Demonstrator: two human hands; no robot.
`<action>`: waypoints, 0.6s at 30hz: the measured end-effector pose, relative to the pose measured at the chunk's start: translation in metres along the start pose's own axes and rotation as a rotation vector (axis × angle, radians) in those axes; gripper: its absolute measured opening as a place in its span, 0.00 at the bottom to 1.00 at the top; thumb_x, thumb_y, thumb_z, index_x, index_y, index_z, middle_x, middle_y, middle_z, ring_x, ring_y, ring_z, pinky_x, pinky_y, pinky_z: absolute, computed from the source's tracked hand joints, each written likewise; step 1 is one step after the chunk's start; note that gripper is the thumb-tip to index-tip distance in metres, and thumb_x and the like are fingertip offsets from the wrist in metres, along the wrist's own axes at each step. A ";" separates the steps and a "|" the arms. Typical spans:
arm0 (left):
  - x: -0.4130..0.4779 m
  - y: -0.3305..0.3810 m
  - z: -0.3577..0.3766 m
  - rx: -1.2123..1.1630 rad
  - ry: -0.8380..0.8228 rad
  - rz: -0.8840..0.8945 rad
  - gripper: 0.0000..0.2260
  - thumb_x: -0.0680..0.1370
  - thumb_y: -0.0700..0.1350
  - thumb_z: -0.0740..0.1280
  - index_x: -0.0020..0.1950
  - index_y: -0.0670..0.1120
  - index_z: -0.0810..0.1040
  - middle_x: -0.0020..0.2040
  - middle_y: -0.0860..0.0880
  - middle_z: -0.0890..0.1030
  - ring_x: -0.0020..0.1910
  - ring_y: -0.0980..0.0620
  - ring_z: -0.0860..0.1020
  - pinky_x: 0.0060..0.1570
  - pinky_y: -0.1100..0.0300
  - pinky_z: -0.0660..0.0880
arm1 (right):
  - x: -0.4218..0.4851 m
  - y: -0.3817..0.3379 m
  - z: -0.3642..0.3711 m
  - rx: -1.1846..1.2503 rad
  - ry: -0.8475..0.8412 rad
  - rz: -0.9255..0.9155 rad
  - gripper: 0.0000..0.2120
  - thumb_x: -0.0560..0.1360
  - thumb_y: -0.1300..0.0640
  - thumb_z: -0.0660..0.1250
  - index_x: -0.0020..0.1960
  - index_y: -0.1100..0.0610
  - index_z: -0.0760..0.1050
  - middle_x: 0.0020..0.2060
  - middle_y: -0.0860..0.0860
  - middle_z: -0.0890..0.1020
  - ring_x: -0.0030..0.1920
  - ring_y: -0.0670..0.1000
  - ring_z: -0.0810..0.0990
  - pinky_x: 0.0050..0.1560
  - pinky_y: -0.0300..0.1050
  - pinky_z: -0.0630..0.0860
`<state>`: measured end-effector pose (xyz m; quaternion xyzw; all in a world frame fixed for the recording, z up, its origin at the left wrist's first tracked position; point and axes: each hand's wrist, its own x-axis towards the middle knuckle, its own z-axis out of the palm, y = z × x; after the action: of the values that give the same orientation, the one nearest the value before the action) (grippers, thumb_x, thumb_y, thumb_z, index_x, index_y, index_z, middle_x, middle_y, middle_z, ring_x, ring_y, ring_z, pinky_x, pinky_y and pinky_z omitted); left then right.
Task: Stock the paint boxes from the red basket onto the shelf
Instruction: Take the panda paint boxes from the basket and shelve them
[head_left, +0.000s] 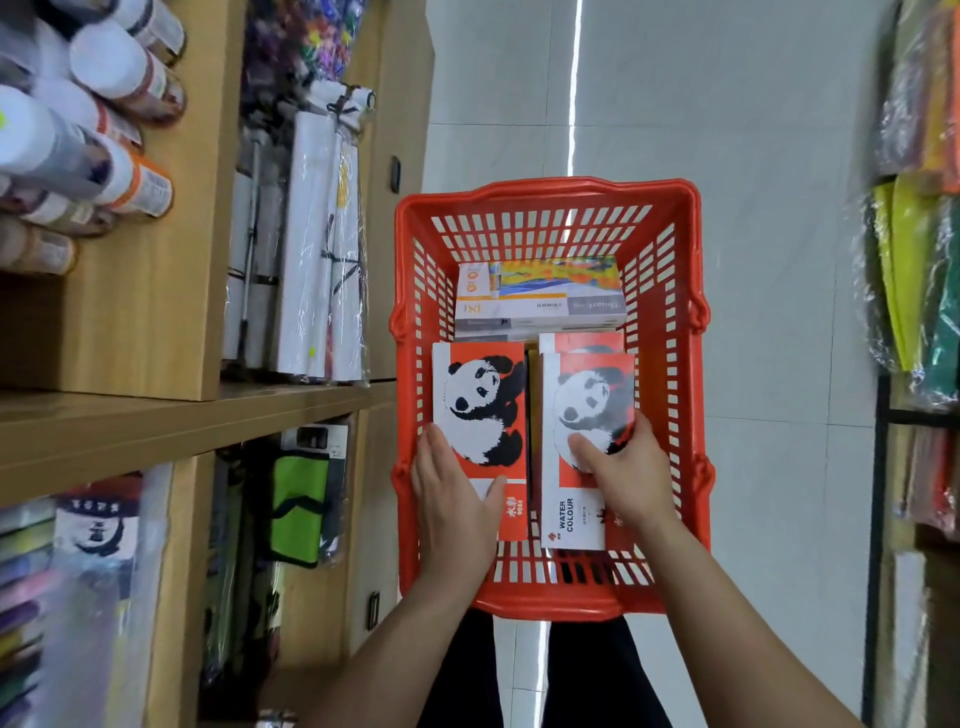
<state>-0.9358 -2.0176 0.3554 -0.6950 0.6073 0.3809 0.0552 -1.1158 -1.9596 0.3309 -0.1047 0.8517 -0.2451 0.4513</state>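
Observation:
A red basket (670, 249) stands on the floor below me. Inside lie two red-and-white panda paint boxes side by side. My left hand (454, 499) rests on the near end of the left panda box (480, 400), thumb across its top. My right hand (626, 475) grips the right panda box (592, 395), thumb on its face and fingers round its right edge. That box sits on another like it. White paint boxes with a colourful picture (540, 296) are stacked at the basket's far end. The wooden shelf (171, 415) runs along my left.
The shelf holds paint bottles (104, 130) at top left, wrapped white canvases (311, 249), a green bag (298, 499) and a clear bin of supplies (62, 571). Coloured fabric rolls (919, 270) line the right rack. Grey tiled floor lies beyond the basket.

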 end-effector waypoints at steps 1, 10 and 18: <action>0.000 -0.001 0.001 -0.025 -0.015 -0.021 0.46 0.78 0.51 0.74 0.84 0.45 0.46 0.84 0.44 0.54 0.83 0.45 0.53 0.76 0.57 0.51 | 0.000 0.001 -0.001 0.016 0.002 0.007 0.32 0.70 0.49 0.79 0.69 0.52 0.71 0.49 0.39 0.81 0.54 0.52 0.84 0.55 0.52 0.81; -0.011 0.002 0.027 -0.112 0.027 -0.093 0.50 0.73 0.59 0.75 0.84 0.46 0.48 0.85 0.46 0.53 0.83 0.46 0.51 0.79 0.48 0.54 | -0.007 0.008 -0.006 0.101 -0.063 -0.005 0.25 0.75 0.52 0.74 0.69 0.44 0.70 0.60 0.43 0.82 0.60 0.51 0.83 0.63 0.61 0.79; 0.006 0.002 0.031 -0.223 0.102 -0.155 0.40 0.73 0.53 0.78 0.78 0.45 0.61 0.71 0.46 0.72 0.72 0.44 0.69 0.69 0.52 0.69 | -0.009 0.006 -0.002 0.089 -0.086 -0.027 0.40 0.69 0.42 0.72 0.77 0.47 0.64 0.69 0.49 0.71 0.66 0.52 0.77 0.69 0.60 0.75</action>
<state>-0.9522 -2.0062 0.3301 -0.7600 0.5079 0.4048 -0.0241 -1.1121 -1.9497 0.3353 -0.1065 0.8183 -0.2839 0.4884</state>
